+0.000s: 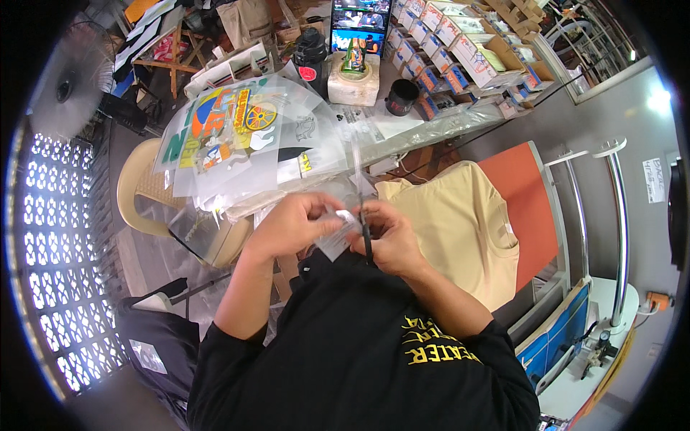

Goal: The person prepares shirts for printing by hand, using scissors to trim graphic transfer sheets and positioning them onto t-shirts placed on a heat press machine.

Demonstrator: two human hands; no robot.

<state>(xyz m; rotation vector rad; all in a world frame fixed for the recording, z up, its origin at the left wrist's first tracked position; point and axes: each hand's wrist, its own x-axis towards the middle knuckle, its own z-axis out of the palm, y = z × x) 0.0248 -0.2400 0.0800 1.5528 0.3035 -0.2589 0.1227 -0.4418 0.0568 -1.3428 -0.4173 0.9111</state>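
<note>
My left hand (307, 221) pinches a small piece of clear film (333, 246), which has a whitish print on it. Close beside it, my right hand (394, 241) is closed on a pair of scissors (367, 241). Their dark handle shows at my fingers and the blades point away from me, near the film's right edge. Whether the blades touch the film I cannot tell. To the right of my hands lies a beige T-shirt (460, 223), spread over a red-orange board (523, 205).
Printed transfer sheets (237, 129) overlap on the table's left part. Behind them stand a black mug (401, 97), a lit screen (359, 25) and several small boxes (453, 43). A beige plastic chair (140, 190) and a fan (65, 90) are on the left; a press machine (617, 237) is at right.
</note>
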